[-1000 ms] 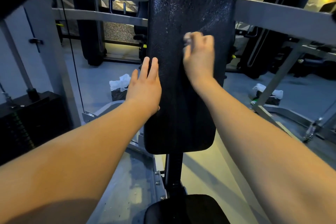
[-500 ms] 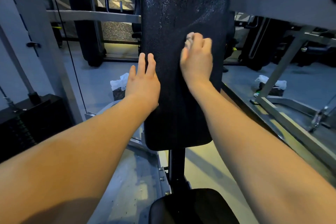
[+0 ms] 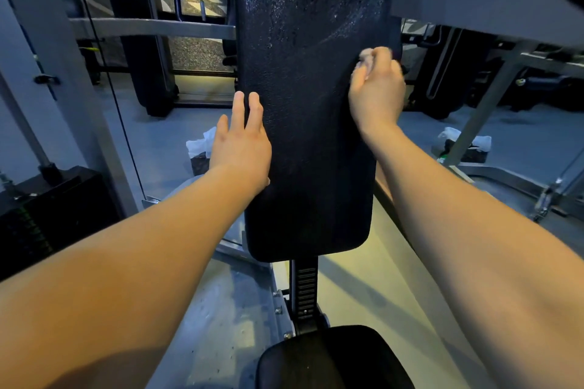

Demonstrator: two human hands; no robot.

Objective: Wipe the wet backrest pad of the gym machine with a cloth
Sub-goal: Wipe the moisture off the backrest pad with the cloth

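Note:
The black backrest pad [image 3: 309, 98] stands upright in the middle of the head view, its upper half speckled with water drops. My right hand [image 3: 377, 91] presses on the pad's right edge with its fingers curled round a small pale cloth [image 3: 363, 58], of which only a scrap shows above the knuckles. My left hand [image 3: 241, 145] lies flat with straight fingers against the pad's left edge, lower down.
Grey frame bars [image 3: 474, 3] cross behind the pad on both sides. The black seat [image 3: 331, 357] sits below on a black post [image 3: 305, 290]. A weight stack [image 3: 47, 208] is at the left. White bags [image 3: 199, 145] lie on the floor behind.
My right hand has slid with the cloth from the middle of the pad to its right edge. My left hand has stayed on the left edge.

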